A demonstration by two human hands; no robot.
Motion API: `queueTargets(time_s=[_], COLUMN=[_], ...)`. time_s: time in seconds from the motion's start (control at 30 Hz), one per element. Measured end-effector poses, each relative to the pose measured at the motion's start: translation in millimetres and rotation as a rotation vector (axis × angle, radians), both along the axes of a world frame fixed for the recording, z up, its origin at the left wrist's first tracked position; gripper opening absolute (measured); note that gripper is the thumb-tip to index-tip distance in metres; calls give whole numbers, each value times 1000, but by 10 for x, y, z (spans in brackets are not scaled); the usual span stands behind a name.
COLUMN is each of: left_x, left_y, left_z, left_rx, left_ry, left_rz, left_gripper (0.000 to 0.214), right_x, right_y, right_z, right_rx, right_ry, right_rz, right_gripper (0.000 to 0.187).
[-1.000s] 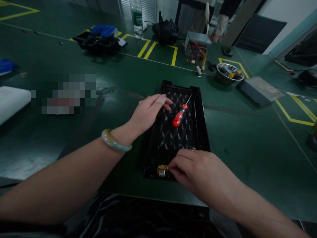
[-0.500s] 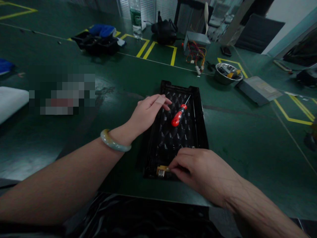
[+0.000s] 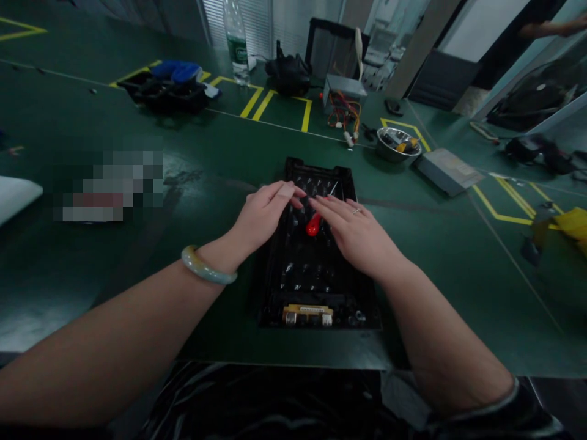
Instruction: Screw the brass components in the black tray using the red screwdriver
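A black rectangular panel [image 3: 304, 255] with a raised diamond pattern lies on the green table in front of me. Over its upper left edge rests my left hand [image 3: 261, 214], fingers stretched and holding nothing. My right hand [image 3: 355, 229] is above the panel's right side, fingers extended and open. Beneath those fingers lies a screwdriver [image 3: 313, 225]; its red handle end and thin shaft tip show, while its middle is hidden. At the panel's near end sits a small yellowish circuit board [image 3: 308, 313] with metal ports along its front.
Beyond the panel are a metal bowl [image 3: 398, 154] of tools, a grey flat box [image 3: 448, 171] and a power supply [image 3: 345, 91] with coloured wires. A black tray [image 3: 167, 95] with blue items and a water bottle [image 3: 237, 52] stand further back left. A person's arm [image 3: 554, 27] shows top right.
My right hand has left the small circuit board and moved forward over the screwdriver, its fingers straightening. The board now shows in full. My left hand stays by the panel's left edge.
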State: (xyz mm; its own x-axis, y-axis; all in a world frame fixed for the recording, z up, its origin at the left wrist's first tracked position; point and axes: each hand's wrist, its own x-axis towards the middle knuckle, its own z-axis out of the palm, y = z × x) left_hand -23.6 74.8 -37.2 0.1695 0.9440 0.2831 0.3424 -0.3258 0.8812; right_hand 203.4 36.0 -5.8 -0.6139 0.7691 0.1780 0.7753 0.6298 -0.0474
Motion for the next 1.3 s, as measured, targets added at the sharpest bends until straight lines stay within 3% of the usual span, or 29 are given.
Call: queueTargets(time_s=[0.1, 0.3, 0.37, 0.53, 0.63, 0.73, 0.9, 1.1, 1.2, 1.3], left_x=[-4, -14, -21, -37, -37, -32, -37, -108, -129, -123], left_y=[7, -6, -5, -13, -30, -43, -36, -83, -137, -163], left_z=[-7, -1, 0, 18, 43, 65, 62, 119, 178, 194], left_rx=[3, 17, 6, 8, 6, 0, -6, 70, 122, 96], left_ry=[0, 7, 2, 12, 21, 28, 32, 269, 398, 366], left_rz=[0, 6, 1, -6, -7, 0, -3, -96, -181, -210], left_gripper=[45, 44, 44, 45, 45, 43, 42, 30, 41, 46], right_x=[-52, 0, 73, 208, 180, 114, 69, 128, 171, 179], right_y=[31, -12, -51, -163, -199, -239, -306, -166, -71, -37], right_z=[-24, 82, 139, 181, 128, 103, 140, 105, 94, 105], right_rx=[3, 94, 175, 472, 378, 279, 252, 250, 228, 155], right_ry=[-66, -36, 103, 728, 919, 895, 892, 1465, 1616, 1718], right_rz=[48, -10, -88, -294, -330, -336, -299, -280, -313, -326], right_gripper=[55, 44, 44, 33, 32, 32, 31, 32, 30, 28])
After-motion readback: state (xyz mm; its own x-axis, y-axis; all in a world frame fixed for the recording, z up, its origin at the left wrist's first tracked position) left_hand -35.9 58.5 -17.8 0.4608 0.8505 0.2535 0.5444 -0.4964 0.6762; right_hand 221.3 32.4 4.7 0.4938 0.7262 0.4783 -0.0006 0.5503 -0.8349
